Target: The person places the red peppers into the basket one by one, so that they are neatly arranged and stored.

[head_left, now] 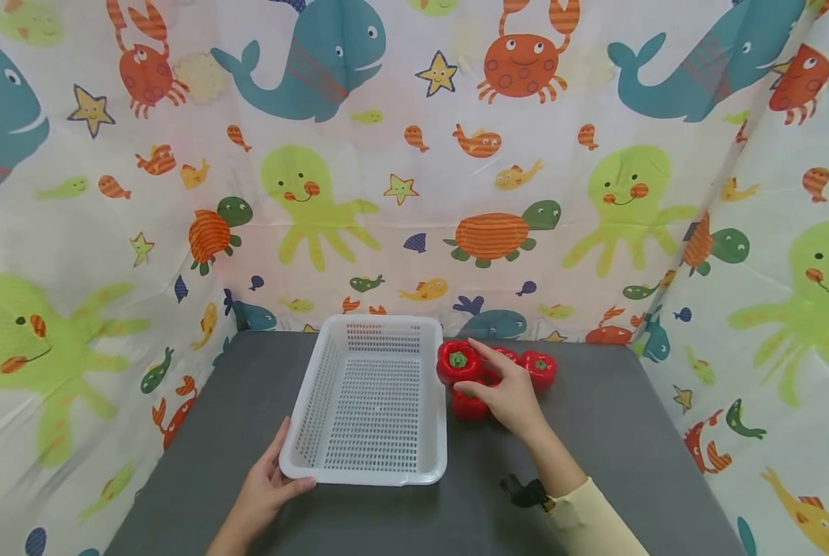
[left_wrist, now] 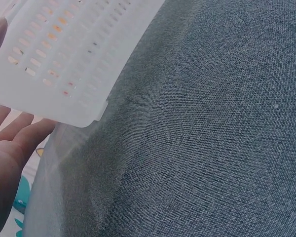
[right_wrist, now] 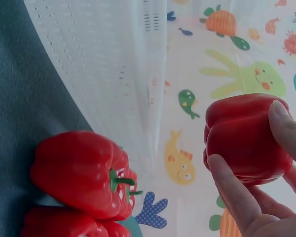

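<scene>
1. The person's right hand grasps 1 glossy red bell pepper between thumb and fingers. The pepper's green stem faces the head camera.
2. This held pepper is raised clear of the table; in the head view it appears just beside the right rim of a white plastic basket.
3. The left hand grasps the basket at its near left corner, with the thumb over the rim and the fingers beneath.
4. The basket is rectangular, with slotted walls and a perforated floor, its open top facing the head camera.
5. At least 3 other red peppers sit clustered on the dark grey table, right of the basket; the right hand partly hides them in the head view.
6. A pale yellow sleeve covers the right forearm, with a black strap near the wrist.
7. A white curtain printed with sea creatures stands behind and along both sides.
</scene>
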`<state>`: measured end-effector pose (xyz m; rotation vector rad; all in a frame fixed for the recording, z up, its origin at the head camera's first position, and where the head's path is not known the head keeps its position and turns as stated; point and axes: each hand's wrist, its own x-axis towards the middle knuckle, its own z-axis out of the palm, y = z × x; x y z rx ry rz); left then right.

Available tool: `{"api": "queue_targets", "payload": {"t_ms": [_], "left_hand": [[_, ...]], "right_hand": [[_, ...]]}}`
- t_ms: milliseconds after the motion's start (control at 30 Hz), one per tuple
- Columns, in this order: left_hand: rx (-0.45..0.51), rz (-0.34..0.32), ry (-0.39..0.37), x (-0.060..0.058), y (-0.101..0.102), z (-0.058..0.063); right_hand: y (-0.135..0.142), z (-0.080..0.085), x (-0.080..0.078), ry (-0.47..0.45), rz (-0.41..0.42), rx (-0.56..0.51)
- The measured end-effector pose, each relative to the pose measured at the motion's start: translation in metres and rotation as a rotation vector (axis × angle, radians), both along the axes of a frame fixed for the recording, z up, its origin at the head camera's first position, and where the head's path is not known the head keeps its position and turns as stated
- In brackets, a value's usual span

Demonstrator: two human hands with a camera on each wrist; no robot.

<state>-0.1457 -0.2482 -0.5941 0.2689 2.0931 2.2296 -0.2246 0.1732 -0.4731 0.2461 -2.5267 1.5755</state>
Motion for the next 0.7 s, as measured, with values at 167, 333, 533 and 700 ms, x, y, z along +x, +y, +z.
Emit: {"api": "queue_targets", "payload": {"t_ms": [167,333,533,700], "left_hand": [[-0.023,0.01,0.005,0.003,-0.002,-0.001],[-0.031,0.007,0.022,0.0,-0.002,0.0],[-0.05,0.029,-0.027,0.002,-0.002,0.001],[-0.05,0.034,-0.052,0.002,0.001,0.004]], "right_hand": [[-0.009,-0.002,-0.003,-0.006,-0.009,-0.011],[-0.017,-0.001,-0.005,-0.006,-0.008,-0.004],[-0.03,0.002,-0.011,-0.004,0.008,-0.029],[-0.038,0.002,-0.017,-0.011,0.024,-0.057]]}}
